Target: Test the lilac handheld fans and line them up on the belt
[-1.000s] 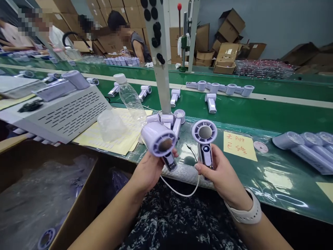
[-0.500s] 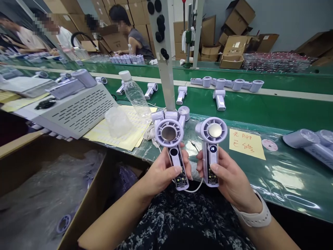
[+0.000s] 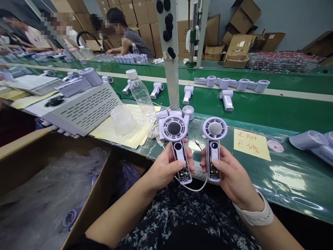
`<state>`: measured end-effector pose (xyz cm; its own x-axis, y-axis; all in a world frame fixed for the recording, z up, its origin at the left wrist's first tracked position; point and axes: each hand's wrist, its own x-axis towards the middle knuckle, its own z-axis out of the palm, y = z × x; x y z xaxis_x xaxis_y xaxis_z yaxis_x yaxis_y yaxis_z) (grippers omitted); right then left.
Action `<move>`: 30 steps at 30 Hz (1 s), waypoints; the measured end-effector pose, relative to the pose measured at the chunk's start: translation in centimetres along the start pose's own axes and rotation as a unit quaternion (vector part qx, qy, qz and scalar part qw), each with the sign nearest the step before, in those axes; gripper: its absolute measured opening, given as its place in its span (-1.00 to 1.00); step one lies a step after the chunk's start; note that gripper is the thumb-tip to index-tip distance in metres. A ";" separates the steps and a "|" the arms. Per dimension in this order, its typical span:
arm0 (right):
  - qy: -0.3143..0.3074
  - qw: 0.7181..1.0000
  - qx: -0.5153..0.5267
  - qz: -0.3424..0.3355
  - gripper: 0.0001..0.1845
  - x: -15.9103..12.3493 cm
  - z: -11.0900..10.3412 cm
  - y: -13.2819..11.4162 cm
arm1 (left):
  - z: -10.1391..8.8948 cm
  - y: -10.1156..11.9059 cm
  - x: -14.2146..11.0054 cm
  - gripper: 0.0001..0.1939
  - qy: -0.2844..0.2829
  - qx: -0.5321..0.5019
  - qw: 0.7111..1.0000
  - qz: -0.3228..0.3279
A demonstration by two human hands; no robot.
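My left hand (image 3: 169, 166) is closed round a lilac handheld fan (image 3: 179, 152), its thumb low on the handle. That fan's round display is dark, and its circuit board shows below. Another lilac handheld fan (image 3: 214, 149) stands upright in my right hand (image 3: 231, 170), with the thumb against its front panel. A digit that looks like 2 glows on its display. Both fans face me with a metal disc in the middle of the round head. A white cable (image 3: 196, 190) loops below the two fans. Just behind the left fan, more lilac fans (image 3: 187, 111) lie on the bench.
A grey slotted metal box (image 3: 85, 109) and a clear plastic bottle (image 3: 142, 93) stand at left. Below them is an open carton (image 3: 104, 177) with plastic bags. A yellow handwritten note (image 3: 252, 144) lies right. Several fans rest on the green conveyor (image 3: 286, 107); co-workers sit beyond.
The right fan's display has gone from 20 to what looks like 2, and its head has turned to face me more squarely. The view has shifted slightly.
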<state>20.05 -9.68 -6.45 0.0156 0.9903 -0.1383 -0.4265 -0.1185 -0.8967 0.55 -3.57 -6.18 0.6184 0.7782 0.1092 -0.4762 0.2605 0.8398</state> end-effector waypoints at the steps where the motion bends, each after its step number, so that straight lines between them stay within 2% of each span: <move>1: -0.005 1.000 -0.004 0.002 -0.58 0.1 0.0 0.0 | -0.1 0.0 0.0 -0.52 -0.001 -0.007 1.000 -0.003; 4: -0.021 1.000 -0.009 -0.001 -0.65 0.0 0.4 0.2 | -0.4 -0.4 0.2 -0.58 0.018 -0.029 0.999 -0.001; 7: -0.042 0.999 -0.018 -0.019 -0.67 -0.4 1.5 1.1 | -0.6 -1.2 0.5 -0.40 0.049 -0.040 0.998 0.015; 9: -0.057 0.993 -0.092 -0.047 -0.57 -0.4 2.2 1.6 | -0.8 -1.7 0.6 -0.30 0.031 -0.076 0.997 -0.007; 10: -0.064 0.982 -0.163 -0.066 -0.51 -0.2 2.4 1.6 | -0.9 -1.8 0.6 -0.28 0.017 -0.100 0.995 -0.024; 11: -0.064 0.961 -0.256 -0.084 -0.48 0.4 2.4 1.5 | -1.1 -1.9 0.5 -0.29 0.011 -0.122 0.992 -0.035; 14: 0.004 0.854 -0.507 -0.117 -0.48 3.7 1.4 0.4 | -1.8 -1.6 0.2 -0.35 0.048 -0.153 0.986 -0.037; 15: 0.041 0.830 -0.544 -0.120 -0.51 5.2 0.9 -0.1 | -1.9 -1.5 0.0 -0.36 0.063 -0.158 0.985 -0.041; 17: 0.080 0.809 -0.569 -0.121 -0.67 7.9 0.1 -0.6 | -2.2 -1.2 -0.2 -0.36 0.090 -0.162 0.982 -0.046; 20: 0.049 0.818 -0.563 -0.112 -0.69 9.3 -0.2 -0.3 | -2.1 -0.9 -0.3 -0.33 0.118 -0.135 0.984 -0.020; 23: -0.041 0.842 -0.532 -0.083 -0.77 6.8 0.3 0.5 | -1.7 -0.3 -0.2 -0.30 0.147 -0.105 0.983 0.028; 25: -0.092 0.886 -0.454 -0.029 -0.77 4.2 0.8 0.9 | -1.4 0.3 0.0 -0.28 0.170 -0.098 0.979 0.063; 27: -0.119 0.936 -0.330 0.030 -0.68 2.0 1.2 1.2 | -1.0 0.9 0.4 -0.28 0.183 -0.102 0.973 0.097; 28: -0.131 0.953 -0.269 0.052 -0.65 1.2 1.5 1.2 | -0.8 1.1 0.6 -0.29 0.184 -0.108 0.971 0.111; 30: -0.158 0.966 -0.194 0.063 -0.63 0.2 2.2 1.3 | -0.2 1.3 1.0 -0.30 0.173 -0.126 0.968 0.129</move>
<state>17.51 -9.48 -6.75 -0.3170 0.9319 -0.1761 -0.0355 -0.1972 -0.9797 0.43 -2.35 -5.11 0.2327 0.9696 0.0760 -0.7506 0.1294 0.6479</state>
